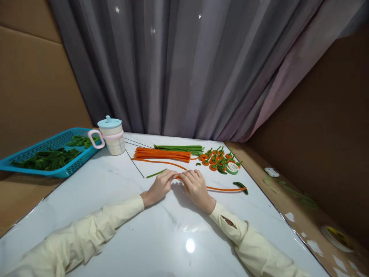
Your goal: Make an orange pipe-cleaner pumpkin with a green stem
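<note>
My left hand (pixel 161 185) and my right hand (pixel 197 188) meet above the middle of the white table. Both are closed, pinching a bent orange pipe cleaner (pixel 178 177) between the fingertips. Most of it is hidden by the fingers. From behind my right hand, a length of orange pipe cleaner (pixel 225 189) runs right to a dark green leaf shape (pixel 241 187); whether it joins the held piece I cannot tell. A short green pipe cleaner (pixel 156 173) lies beside my left hand. Just beyond lies a single orange pipe cleaner (pixel 161 162).
Behind my hands lie bundles of orange stems (pixel 161 154) and green stems (pixel 181 148). Small orange pumpkin shapes (pixel 213 167) cluster at right beside a tape roll (pixel 232 167). A lidded cup (pixel 115 144) and blue basket (pixel 65 172) of green pieces stand left.
</note>
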Demonstrator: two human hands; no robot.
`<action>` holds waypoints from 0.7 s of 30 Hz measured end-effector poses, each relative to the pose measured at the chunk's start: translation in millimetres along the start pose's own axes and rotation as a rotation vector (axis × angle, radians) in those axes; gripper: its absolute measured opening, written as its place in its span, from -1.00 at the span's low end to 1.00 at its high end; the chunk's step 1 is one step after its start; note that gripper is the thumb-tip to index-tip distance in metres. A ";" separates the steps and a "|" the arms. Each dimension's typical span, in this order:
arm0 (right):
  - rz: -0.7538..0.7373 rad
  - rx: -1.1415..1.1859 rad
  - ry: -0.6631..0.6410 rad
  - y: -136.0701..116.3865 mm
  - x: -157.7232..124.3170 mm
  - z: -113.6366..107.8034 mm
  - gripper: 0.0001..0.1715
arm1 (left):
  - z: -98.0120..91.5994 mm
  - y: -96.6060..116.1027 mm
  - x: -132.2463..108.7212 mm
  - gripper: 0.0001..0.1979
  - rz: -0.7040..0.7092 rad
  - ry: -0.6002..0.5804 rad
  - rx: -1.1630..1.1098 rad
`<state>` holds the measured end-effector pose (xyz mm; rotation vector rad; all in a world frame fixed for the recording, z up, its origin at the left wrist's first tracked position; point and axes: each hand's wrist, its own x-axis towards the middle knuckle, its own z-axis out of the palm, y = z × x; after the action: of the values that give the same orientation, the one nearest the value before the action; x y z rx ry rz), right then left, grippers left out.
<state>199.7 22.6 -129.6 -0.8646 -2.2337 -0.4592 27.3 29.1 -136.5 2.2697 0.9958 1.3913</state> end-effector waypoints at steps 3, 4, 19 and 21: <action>0.050 0.034 -0.002 -2.2 -2.1 2.6 -0.72 | -1.1 1.0 0.2 -0.75 0.015 -0.012 0.005; 0.068 0.047 -0.002 -3.0 -2.6 3.0 -0.73 | -1.6 1.5 0.2 -0.76 0.016 -0.015 0.006; 0.187 0.273 -0.127 0.9 4.9 -2.7 -0.79 | -3.8 2.9 -1.9 -0.82 0.053 -0.044 0.016; 0.210 0.305 -0.177 5.3 10.2 -8.0 -0.84 | -4.1 3.4 -2.3 -0.81 0.083 -0.062 0.014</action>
<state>201.6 26.7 -116.4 -0.9905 -2.2606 0.0586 24.4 24.6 -134.1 2.3743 0.9048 1.3406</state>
